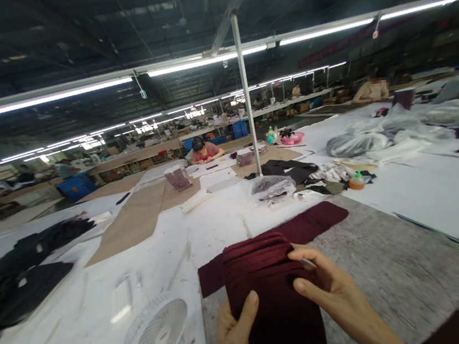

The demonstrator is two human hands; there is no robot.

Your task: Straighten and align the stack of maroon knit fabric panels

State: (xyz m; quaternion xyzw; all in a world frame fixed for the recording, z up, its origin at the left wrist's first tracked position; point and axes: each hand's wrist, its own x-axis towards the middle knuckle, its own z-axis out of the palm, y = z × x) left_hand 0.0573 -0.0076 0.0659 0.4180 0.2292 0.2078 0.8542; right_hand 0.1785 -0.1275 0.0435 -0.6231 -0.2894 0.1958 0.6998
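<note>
A thick stack of maroon fabric pieces (276, 300) is held up in front of me, its upper layers fanned into ridges. My left hand (236, 327) grips its left side, thumb on the front. At the right edge, my right hand (331, 285) has its thumb and index finger closed around the layers. A small pale object (309, 264) shows between the right fingers; its kind I cannot make out. Behind the stack, a row of overlapping maroon pieces (319, 221) lies on a grey marbled board (391, 263).
A white fan (158, 337) stands at lower left, with dark garments (34, 257) beyond it. Ahead are a metal post (246, 97), black scraps (288, 170), a bottle with a green cap (356, 180) and plastic bags (360, 142). A co-worker (206, 151) leans over the far table.
</note>
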